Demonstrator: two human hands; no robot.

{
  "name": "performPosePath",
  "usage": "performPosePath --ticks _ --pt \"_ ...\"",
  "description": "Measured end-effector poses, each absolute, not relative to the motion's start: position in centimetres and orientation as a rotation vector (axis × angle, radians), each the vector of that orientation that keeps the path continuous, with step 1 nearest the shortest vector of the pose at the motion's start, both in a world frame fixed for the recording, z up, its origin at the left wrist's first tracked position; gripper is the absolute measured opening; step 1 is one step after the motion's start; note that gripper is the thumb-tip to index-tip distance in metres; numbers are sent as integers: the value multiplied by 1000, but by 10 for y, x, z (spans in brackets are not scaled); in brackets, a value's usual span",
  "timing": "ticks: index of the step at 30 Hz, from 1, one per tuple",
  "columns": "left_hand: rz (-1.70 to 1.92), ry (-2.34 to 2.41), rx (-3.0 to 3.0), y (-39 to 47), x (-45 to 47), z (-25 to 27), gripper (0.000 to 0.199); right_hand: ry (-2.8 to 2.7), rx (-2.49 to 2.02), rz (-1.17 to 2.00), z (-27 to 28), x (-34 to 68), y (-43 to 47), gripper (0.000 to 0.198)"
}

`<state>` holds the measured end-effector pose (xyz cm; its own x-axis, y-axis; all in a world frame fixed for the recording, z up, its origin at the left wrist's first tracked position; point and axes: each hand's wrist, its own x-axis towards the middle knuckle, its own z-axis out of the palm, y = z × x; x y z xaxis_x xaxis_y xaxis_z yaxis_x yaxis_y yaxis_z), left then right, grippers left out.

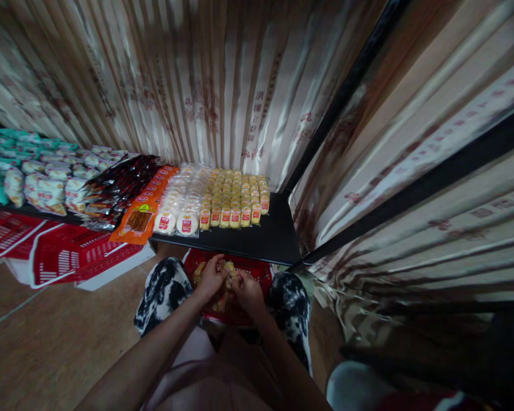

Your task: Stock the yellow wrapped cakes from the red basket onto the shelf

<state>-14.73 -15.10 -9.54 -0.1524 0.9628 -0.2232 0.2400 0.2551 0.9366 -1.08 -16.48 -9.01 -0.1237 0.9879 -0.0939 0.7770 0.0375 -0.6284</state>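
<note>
Between my knees stands a red basket [263, 275] holding several yellowish wrapped snacks [218, 305]. Both hands meet above it at a small yellow packaged snack [230, 268]. My left hand [213, 278] is closed on the snack's left side, fingers pinched. From the other side, my right hand [247, 290] grips it with bent fingers. Fingers cover part of the package, so its print cannot be read. Just beyond the basket, rows of small yellow packaged cakes [235, 214] with red labels stand on a black shelf [278, 228].
Left along the shelf are round white packaged cakes [187, 224], an orange snack bag [140, 220], dark packets [115, 191] and white bags [45, 194]. Red baskets [75, 251] sit on the floor at left. Pleated curtains [223, 85] and black poles [338, 97] border the shelf.
</note>
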Motion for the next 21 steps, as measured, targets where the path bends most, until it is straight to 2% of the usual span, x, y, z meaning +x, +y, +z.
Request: performPosePath --ticks 4,7,12,17,21 --pt "1043 1574 1165 -152 -135 -74 47 -2058 -1871 605 -67 -12 -171 26" --pt "1115 1577 1151 -149 -131 -63 43 -2047 -1829 595 -56 -12 -175 28" --pt "1151 1434 942 -145 -133 -54 48 -1881 -1596 781 -55 -4 -173 30" --pt "1193 1114 700 -148 -134 -47 55 -1685 -1596 844 -69 8 -170 35" --pt "1140 984 603 -149 -133 -40 60 -1440 -1450 1265 -73 12 -170 48"
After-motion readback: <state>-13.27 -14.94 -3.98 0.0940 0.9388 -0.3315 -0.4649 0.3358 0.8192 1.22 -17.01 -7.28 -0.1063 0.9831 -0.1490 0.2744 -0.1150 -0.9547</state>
